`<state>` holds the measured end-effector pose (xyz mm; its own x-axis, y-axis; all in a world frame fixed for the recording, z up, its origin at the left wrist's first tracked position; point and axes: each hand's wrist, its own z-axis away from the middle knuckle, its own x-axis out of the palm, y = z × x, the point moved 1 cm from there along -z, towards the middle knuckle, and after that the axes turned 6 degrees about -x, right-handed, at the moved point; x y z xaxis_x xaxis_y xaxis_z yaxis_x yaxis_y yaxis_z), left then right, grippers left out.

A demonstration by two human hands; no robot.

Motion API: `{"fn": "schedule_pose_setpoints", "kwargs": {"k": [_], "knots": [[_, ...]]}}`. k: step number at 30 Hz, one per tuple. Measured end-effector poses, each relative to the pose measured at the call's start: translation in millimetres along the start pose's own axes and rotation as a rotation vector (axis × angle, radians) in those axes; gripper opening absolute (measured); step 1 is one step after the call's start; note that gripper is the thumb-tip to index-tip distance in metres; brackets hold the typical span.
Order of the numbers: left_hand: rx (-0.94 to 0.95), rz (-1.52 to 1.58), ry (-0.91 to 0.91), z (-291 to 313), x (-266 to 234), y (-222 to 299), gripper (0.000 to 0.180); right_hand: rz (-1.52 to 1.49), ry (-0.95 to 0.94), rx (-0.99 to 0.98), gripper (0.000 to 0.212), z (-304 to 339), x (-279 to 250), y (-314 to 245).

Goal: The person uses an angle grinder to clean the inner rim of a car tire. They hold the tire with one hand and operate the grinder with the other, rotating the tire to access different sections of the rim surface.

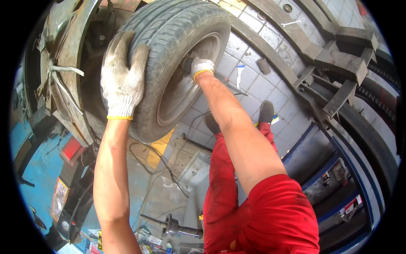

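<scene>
The left hand (122, 80), in a white knit work glove with a yellow cuff band, lies flat with fingers spread on the tread of the car wheel (169, 63); its grip is released, palm pressing the rubber and closing on nothing. The right hand (201, 67), in a matching glove, reaches into the dished face of the steel rim (186, 84) near the hub; whether its grip is clenched or loose cannot be told, because the fingers are hidden in the recess.

The wheel stands upright at the wheel arch (67, 72) of a raised vehicle, its tread toward the camera and the rim face turned to the person's right. The left hand rests on the upper left part of the tyre, next to the wheel arch. Both bare forearms rise from the lower edge toward the wheel.

Below the wheel is a grey tiled floor (258, 89) with the person's red trousers (253, 203) and dark shoes (266, 112). A steel lift arm (338, 63) lies to the right of the wheel. A long metal tool (177, 228) lies on the floor well below the wheel.
</scene>
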<state>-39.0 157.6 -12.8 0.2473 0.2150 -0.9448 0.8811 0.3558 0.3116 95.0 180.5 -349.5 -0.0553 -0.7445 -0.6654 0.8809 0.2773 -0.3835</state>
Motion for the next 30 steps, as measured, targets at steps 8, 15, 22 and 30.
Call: {"fn": "schedule_pose_setpoints", "kwargs": {"k": [8,15,22,30], "knots": [[-0.027,-0.038,-0.052,0.3,-4.4,4.2,0.050,-0.060,-0.150,-0.011,0.040,5.8,10.8,-5.5],[-0.032,0.021,-0.039,1.2,-0.5,0.0,0.050,-0.057,-0.139,-0.076,0.049,23.2,56.2,-6.9],[-0.002,0.035,-0.029,-5.3,2.2,4.7,0.049,-0.167,-0.198,-0.045,0.050,13.8,34.4,8.9],[-0.029,0.039,-0.043,-1.2,-0.3,0.7,0.049,-0.103,-0.207,-0.071,0.046,22.4,18.8,2.4]]}}
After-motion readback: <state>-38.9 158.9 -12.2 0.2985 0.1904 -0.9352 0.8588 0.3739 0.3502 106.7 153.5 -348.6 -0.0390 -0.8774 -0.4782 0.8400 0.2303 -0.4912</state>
